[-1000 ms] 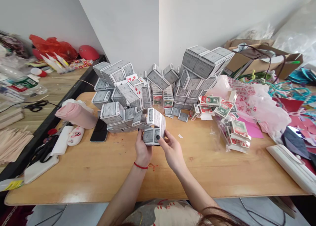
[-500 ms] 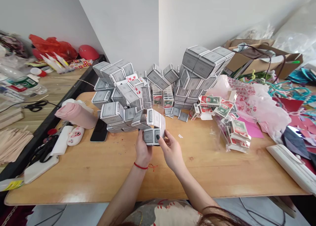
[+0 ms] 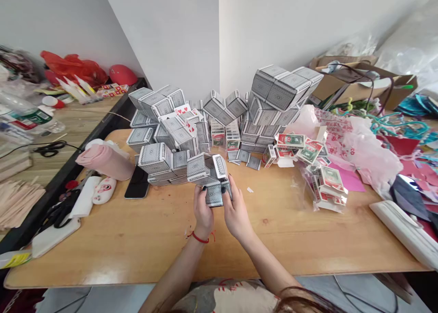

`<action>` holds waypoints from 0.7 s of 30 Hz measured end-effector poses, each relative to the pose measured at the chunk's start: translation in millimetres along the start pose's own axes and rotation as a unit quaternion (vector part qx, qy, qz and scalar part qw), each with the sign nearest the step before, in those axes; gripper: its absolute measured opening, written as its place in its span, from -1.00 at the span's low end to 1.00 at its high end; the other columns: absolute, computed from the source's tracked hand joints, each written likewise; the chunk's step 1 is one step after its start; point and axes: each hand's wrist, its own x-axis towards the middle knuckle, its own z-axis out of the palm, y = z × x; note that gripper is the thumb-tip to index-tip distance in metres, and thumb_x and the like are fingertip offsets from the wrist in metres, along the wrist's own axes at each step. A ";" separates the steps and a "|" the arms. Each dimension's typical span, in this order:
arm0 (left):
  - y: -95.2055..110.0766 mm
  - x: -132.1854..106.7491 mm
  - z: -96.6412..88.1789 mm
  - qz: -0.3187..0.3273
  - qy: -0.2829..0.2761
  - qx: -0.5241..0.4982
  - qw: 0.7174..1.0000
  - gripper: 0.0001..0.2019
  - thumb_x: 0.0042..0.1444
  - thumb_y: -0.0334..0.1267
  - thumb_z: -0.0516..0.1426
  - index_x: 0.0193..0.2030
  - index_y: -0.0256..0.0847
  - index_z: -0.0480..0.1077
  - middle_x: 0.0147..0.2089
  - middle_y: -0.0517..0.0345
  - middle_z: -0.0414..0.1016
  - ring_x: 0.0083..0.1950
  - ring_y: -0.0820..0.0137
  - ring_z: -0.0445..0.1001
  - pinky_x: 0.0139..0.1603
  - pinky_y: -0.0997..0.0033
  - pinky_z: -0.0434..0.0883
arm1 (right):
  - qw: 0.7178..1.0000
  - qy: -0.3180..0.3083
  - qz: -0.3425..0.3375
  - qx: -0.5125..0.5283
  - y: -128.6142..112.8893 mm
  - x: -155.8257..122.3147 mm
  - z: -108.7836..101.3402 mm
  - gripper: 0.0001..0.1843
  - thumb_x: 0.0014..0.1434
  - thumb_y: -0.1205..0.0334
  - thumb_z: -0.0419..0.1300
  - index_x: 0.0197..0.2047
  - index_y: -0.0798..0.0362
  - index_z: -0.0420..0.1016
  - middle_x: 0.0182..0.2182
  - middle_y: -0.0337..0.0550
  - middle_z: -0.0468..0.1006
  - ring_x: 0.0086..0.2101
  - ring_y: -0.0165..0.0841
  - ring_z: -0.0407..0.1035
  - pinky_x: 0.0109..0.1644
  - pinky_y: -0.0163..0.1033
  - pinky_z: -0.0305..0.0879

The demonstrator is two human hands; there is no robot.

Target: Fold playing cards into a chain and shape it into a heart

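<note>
Between both hands sits a folded playing-card structure (image 3: pixel 201 168), built of joined cubes with grey patterned backs. My left hand (image 3: pixel 203 210) grips its lower left side, thumb on the near face. My right hand (image 3: pixel 237 212) holds the lower right side, its thumb pressed on the front and fingers behind. Just beyond, to the left, stand stacked card cubes (image 3: pixel 155 158). Loose playing cards with red hearts (image 3: pixel 183 110) lie on that stack. Another tall card stack (image 3: pixel 273 89) rises at the back right. The fingers behind the held piece are partly hidden.
Card boxes (image 3: pixel 290 140) and a plastic bag of boxes (image 3: pixel 330 185) lie to the right. A phone (image 3: pixel 137 183), pink pouch (image 3: pixel 104 160) and black scissors (image 3: pixel 61 208) are at left. A white case (image 3: pixel 402 231) lies at the right edge; walls stand behind.
The held card structure has turned and tilted, its upper left cube now facing me more. My left hand has shifted slightly right, its thumb now showing on the near face.
</note>
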 end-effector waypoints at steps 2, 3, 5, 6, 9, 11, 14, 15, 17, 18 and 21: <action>0.4 -0.3 -1.2 0.024 -0.025 0.023 0.999 -0.76 -0.01 -0.26 0.08 -0.16 -0.17 0.37 -0.11 0.16 0.45 -0.06 0.36 0.38 -0.13 0.44 0.31 | 0.999 -0.017 -0.014 -0.029 -0.1 -0.5 -1.4 -0.45 0.20 0.12 -0.13 0.25 0.00 -0.07 0.07 -0.01 0.19 0.10 -0.25 0.05 0.14 -0.06 0.04; 1.4 0.4 -1.9 0.013 -0.038 0.024 0.999 -0.75 -0.04 -0.27 0.11 -0.16 -0.16 0.37 -0.11 0.16 0.45 -0.06 0.35 0.38 -0.11 0.43 0.31 | 0.999 -0.018 -0.020 -0.039 -0.5 -0.7 -2.3 -0.44 0.20 0.15 -0.14 0.26 -0.01 -0.10 0.06 0.00 0.19 0.09 -0.25 0.06 0.14 -0.05 0.05; 5.4 2.7 -3.1 -0.017 -0.071 0.040 0.997 -0.71 -0.08 -0.29 0.15 -0.14 -0.16 0.37 -0.10 0.16 0.45 -0.05 0.33 0.38 -0.07 0.39 0.30 | 0.998 -0.006 -0.031 -0.059 -1.3 -1.0 -3.9 -0.43 0.20 0.20 -0.13 0.27 -0.03 -0.15 0.05 0.02 0.16 0.07 -0.24 0.08 0.12 -0.03 0.07; 8.2 3.9 -3.4 -0.032 -0.086 0.050 0.995 -0.69 -0.10 -0.31 0.17 -0.14 -0.17 0.37 -0.10 0.14 0.46 -0.04 0.32 0.38 -0.05 0.36 0.29 | 0.997 0.003 -0.038 -0.070 -1.5 -1.1 -4.4 -0.41 0.19 0.23 -0.12 0.27 -0.04 -0.17 0.05 0.03 0.14 0.07 -0.23 0.08 0.12 -0.01 0.08; 17.7 6.2 -3.0 -0.060 -0.123 0.070 0.988 -0.60 -0.15 -0.34 0.21 -0.09 -0.19 0.35 -0.09 0.07 0.46 0.00 0.25 0.38 -0.01 0.28 0.28 | 0.993 0.011 -0.064 -0.095 -1.5 -1.2 -5.2 -0.37 0.15 0.30 -0.11 0.28 -0.05 -0.18 0.07 0.05 0.11 0.08 -0.19 0.06 0.11 0.04 0.08; 22.3 6.4 -2.4 -0.064 -0.142 0.080 0.985 -0.55 -0.16 -0.36 0.22 -0.05 -0.20 0.31 -0.08 0.04 0.46 0.02 0.21 0.37 -0.01 0.24 0.29 | 0.993 -0.001 -0.068 -0.093 -1.9 -1.0 -5.9 -0.36 0.13 0.34 -0.10 0.27 -0.03 -0.17 0.07 0.06 0.10 0.08 -0.19 0.06 0.11 0.03 0.08; 23.2 6.0 -2.8 -0.057 -0.129 0.101 0.985 -0.52 -0.19 -0.35 0.24 -0.05 -0.23 0.29 -0.11 0.03 0.46 -0.04 0.22 0.40 -0.04 0.23 0.31 | 0.995 -0.024 -0.055 -0.075 -3.1 0.0 -8.8 -0.35 0.09 0.37 -0.07 0.26 0.04 -0.11 0.07 0.06 0.13 0.08 -0.22 0.08 0.13 -0.02 0.08; 22.1 6.0 -3.3 -0.052 -0.116 0.104 0.986 -0.52 -0.21 -0.35 0.24 -0.06 -0.24 0.28 -0.13 0.04 0.47 -0.07 0.24 0.41 -0.05 0.23 0.32 | 0.996 -0.027 -0.050 -0.069 -3.3 0.6 -10.2 -0.35 0.07 0.37 -0.06 0.25 0.05 -0.09 0.06 0.06 0.14 0.08 -0.23 0.08 0.14 -0.03 0.08; 19.3 6.0 -4.7 -0.044 -0.095 0.097 0.990 -0.51 -0.23 -0.36 0.25 -0.08 -0.24 0.26 -0.16 0.06 0.46 -0.11 0.28 0.43 -0.06 0.23 0.33 | 0.997 -0.026 -0.040 -0.056 -2.8 2.0 -12.9 -0.35 0.03 0.37 -0.01 0.22 0.05 -0.04 0.04 0.03 0.18 0.06 -0.24 0.11 0.14 -0.05 0.09; 18.0 6.0 -5.4 -0.043 -0.093 0.089 0.991 -0.50 -0.24 -0.37 0.26 -0.08 -0.23 0.25 -0.17 0.07 0.46 -0.12 0.29 0.43 -0.06 0.23 0.33 | 0.998 -0.025 -0.033 -0.049 -2.1 2.9 -14.1 -0.35 0.02 0.37 0.00 0.21 0.04 -0.01 0.03 0.01 0.20 0.05 -0.25 0.13 0.14 -0.06 0.10; 15.7 5.6 -6.4 -0.045 -0.101 0.070 0.991 -0.50 -0.24 -0.40 0.25 -0.08 -0.20 0.23 -0.17 0.10 0.45 -0.12 0.30 0.42 -0.07 0.23 0.35 | 0.999 -0.027 -0.007 -0.024 -0.1 5.1 -16.7 -0.35 -0.02 0.36 0.05 0.18 0.04 0.04 0.03 -0.01 0.23 0.02 -0.25 0.18 0.11 -0.06 0.14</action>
